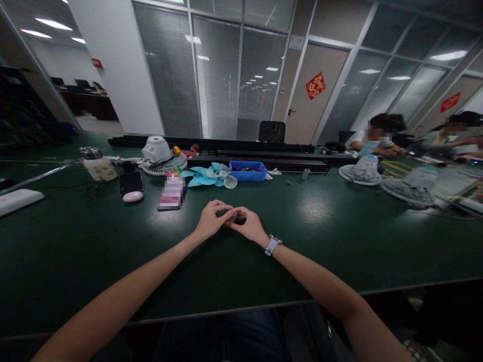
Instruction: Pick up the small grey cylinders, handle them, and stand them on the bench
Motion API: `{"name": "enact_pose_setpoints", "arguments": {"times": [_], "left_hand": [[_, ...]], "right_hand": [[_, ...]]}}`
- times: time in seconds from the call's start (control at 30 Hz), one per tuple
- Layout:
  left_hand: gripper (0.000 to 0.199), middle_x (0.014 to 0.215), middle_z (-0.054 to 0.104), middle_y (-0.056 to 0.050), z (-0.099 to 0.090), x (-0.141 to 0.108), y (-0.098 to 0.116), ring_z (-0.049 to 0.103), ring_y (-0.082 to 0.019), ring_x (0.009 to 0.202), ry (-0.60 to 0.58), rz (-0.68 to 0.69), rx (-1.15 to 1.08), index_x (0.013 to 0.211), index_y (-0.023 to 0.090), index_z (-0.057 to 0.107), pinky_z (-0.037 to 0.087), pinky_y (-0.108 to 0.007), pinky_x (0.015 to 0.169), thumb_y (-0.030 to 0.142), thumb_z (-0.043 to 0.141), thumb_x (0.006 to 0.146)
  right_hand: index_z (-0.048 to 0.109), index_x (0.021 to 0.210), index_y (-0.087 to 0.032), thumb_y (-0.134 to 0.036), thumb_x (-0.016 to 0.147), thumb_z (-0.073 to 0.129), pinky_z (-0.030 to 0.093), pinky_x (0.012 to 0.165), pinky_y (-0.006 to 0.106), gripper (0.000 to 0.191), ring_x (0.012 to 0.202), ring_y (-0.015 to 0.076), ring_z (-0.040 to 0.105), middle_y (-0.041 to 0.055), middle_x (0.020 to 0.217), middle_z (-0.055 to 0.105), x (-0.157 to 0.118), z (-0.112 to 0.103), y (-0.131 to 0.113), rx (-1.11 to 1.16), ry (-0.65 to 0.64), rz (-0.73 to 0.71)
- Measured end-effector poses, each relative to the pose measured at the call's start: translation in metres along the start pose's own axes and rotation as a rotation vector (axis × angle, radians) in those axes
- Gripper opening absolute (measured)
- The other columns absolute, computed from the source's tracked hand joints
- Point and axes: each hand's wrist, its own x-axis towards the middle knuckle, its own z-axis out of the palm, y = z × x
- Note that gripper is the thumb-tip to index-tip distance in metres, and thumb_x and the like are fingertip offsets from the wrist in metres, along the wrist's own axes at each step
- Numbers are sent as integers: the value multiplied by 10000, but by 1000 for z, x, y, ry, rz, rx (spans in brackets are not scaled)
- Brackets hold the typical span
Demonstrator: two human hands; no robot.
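Note:
Over the middle of the green table, my left hand (214,219) and my right hand (249,224) meet, fingers curled towards each other. Between their fingertips is a small grey piece (233,217), mostly covered, so its exact kind cannot be made out. Both hands are closed on it. A watch with a light strap (271,245) is on my right wrist. Beyond the hands lie light-blue fan blades (206,176) and a blue plastic bin (251,176) with small coloured parts in it.
To the left are a phone (171,193), a dark phone (131,182), a pink oval case (133,196), a bottle (98,167) and a white fan part (156,149). A small grey cylinder (305,174) stands right of the bin. More fan parts (364,170) and co-workers are at right.

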Motion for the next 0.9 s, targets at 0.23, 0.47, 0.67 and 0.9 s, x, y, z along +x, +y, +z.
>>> {"name": "enact_pose_setpoints", "arguments": {"times": [0.23,0.47,0.67,0.9], "left_hand": [[360,892,667,-62,-22,-4,-35,574,-230,893,-17,-100,101,1048,265,778,431,-350,795,517,606,856],[325,812,645,-59,-22,-16,-47,515,-245,852,-183,-132,339,1027,337,780,374,-358,784,536,597,848],[550,796,631,-43,-22,-18,-45,540,-222,796,-90,-88,255,1270,261,666,395,-336,751,600,557,851],[434,757,633,-32,-23,-16,-35,580,-196,711,170,-337,14,1129,177,693,401,-282,614,455,450,901]], "right_hand": [[645,1096,-209,-357,718,808,557,857,333,438,962,184,694,47,1059,727,-1,-2,-2,30,-30,-2],[642,1099,-201,-342,741,793,554,867,338,413,976,183,690,53,1073,724,-4,-1,-7,33,-27,-9],[647,1095,-195,-334,747,774,547,903,353,395,979,185,690,66,1079,721,7,-28,7,46,67,-2],[642,1094,-169,-394,718,748,557,803,369,451,841,216,699,101,998,731,22,-155,90,-257,657,198]]}}
